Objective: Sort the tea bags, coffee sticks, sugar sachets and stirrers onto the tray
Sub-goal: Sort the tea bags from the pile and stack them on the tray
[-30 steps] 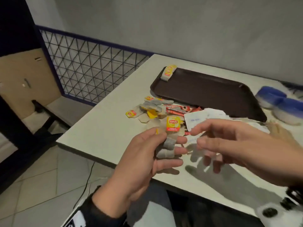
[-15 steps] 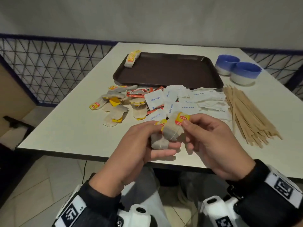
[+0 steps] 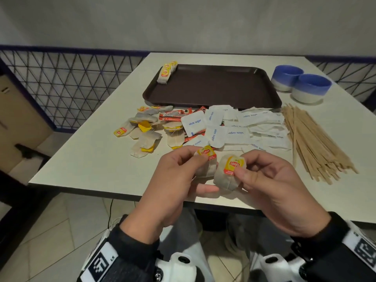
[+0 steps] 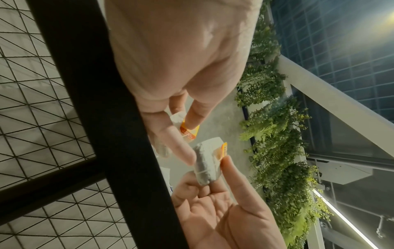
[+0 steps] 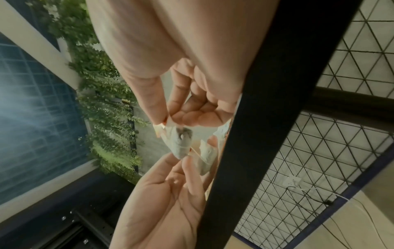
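Over the table's near edge my left hand (image 3: 196, 159) pinches a Lipton tea bag (image 3: 205, 166) by its yellow tag. Just to its right my right hand (image 3: 241, 169) pinches a second tea bag (image 3: 225, 178) the same way. The left wrist view shows the left hand (image 4: 185, 124) on its tea bag (image 4: 188, 131); the right wrist view shows the right hand (image 5: 166, 120) on its tea bag (image 5: 179, 143). The brown tray (image 3: 213, 88) holds a row of tea bags (image 3: 165, 73) in its far-left corner. In front of it lie loose tea bags (image 3: 146, 137), red coffee sticks (image 3: 175, 115), white sugar sachets (image 3: 238, 132) and wooden stirrers (image 3: 313, 143).
Two blue-and-white bowls (image 3: 289, 78) (image 3: 311, 88) stand right of the tray. A wire-mesh railing (image 3: 71, 84) runs along the table's left and far sides. Bare tabletop (image 3: 85, 159) lies left of my hands.
A second ago my left hand held the tea bags and my right hand was open. The right hand then took one, and the two bags now sit apart, side by side.
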The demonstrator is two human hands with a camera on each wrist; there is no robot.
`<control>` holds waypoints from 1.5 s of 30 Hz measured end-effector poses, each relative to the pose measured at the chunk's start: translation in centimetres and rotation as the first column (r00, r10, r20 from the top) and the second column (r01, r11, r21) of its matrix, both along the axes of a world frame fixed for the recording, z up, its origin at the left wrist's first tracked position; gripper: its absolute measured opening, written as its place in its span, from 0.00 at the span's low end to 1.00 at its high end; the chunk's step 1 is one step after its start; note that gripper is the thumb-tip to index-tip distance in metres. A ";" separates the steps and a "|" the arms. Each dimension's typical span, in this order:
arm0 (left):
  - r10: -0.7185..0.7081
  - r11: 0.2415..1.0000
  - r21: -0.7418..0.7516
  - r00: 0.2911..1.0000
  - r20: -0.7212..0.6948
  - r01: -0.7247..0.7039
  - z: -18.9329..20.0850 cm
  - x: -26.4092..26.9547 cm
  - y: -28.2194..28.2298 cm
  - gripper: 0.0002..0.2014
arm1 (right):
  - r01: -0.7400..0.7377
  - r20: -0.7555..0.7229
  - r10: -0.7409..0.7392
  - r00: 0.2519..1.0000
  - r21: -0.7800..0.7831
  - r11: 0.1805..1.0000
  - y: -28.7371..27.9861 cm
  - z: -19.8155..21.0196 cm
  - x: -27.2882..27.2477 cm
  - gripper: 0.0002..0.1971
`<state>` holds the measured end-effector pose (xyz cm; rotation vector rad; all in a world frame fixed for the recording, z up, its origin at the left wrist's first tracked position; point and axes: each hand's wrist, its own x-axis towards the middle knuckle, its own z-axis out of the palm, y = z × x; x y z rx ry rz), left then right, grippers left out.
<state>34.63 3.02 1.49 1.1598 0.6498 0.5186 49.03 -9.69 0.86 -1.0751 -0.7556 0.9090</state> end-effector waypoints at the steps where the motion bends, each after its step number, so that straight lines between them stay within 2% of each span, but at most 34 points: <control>1: 0.002 1.000 0.006 1.000 0.001 -0.002 -0.1 0.0 0.0 0.12 | -0.005 0.026 0.005 1.000 0.004 1.000 0.0 -0.1 0.0 0.10; 3: -0.003 1.000 0.022 1.000 0.003 0.003 -0.2 0.0 -0.1 0.09 | 0.002 0.040 -0.003 0.999 0.010 1.000 0.1 -0.2 0.0 0.12; 5: -0.006 0.999 0.035 1.000 0.013 0.006 -0.3 -0.1 -0.2 0.07 | 0.017 0.020 -0.017 1.000 0.013 1.000 0.1 -0.3 0.0 0.07; 7: 0.004 0.999 0.044 1.000 0.027 -0.005 -0.4 -0.2 -0.2 0.09 | 0.024 0.004 -0.024 1.000 0.009 1.000 0.1 -0.1 -0.1 0.06; 18: 0.058 0.981 0.183 0.996 0.067 -0.069 -0.9 -0.1 -1.1 0.06 | 0.081 -0.036 -0.082 0.996 -0.046 0.996 0.6 -0.1 -0.1 0.16; 24: 0.080 0.979 0.185 0.995 0.057 -0.089 -0.7 -0.1 -1.4 0.06 | 0.073 -0.088 -0.081 0.993 -0.085 0.994 0.7 0.3 -0.1 0.22; 27: 0.089 0.979 0.178 0.995 0.050 -0.096 -0.6 0.1 -1.5 0.06 | 0.079 -0.101 -0.089 0.991 -0.101 0.992 0.9 0.4 -0.1 0.21; 31: 0.091 0.982 0.160 0.995 0.040 -0.096 -0.7 0.1 -1.5 0.07 | 0.121 -0.033 -0.125 0.992 -0.095 0.988 1.2 0.2 -0.6 0.18; 36: 0.083 0.990 0.108 0.994 0.064 -0.090 -0.5 0.1 -1.2 0.17 | 0.178 0.010 -0.178 0.984 -0.091 0.980 1.1 -0.4 -0.6 0.11; 41: 0.027 0.987 0.154 0.998 0.065 -0.037 -0.6 -0.2 -1.3 0.19 | 0.122 -0.067 -0.130 0.989 -0.112 0.986 0.8 -0.2 -0.2 0.09; 42: 0.011 0.984 0.178 0.998 0.054 -0.021 -0.7 -0.1 -1.4 0.18 | 0.100 -0.086 -0.111 0.990 -0.117 0.988 0.7 -0.1 -0.1 0.08; 45: -0.001 0.969 0.248 1.000 0.018 -0.003 -1.0 0.1 -1.6 0.06 | 0.083 -0.076 -0.092 0.993 -0.124 0.989 0.7 0.0 0.0 0.09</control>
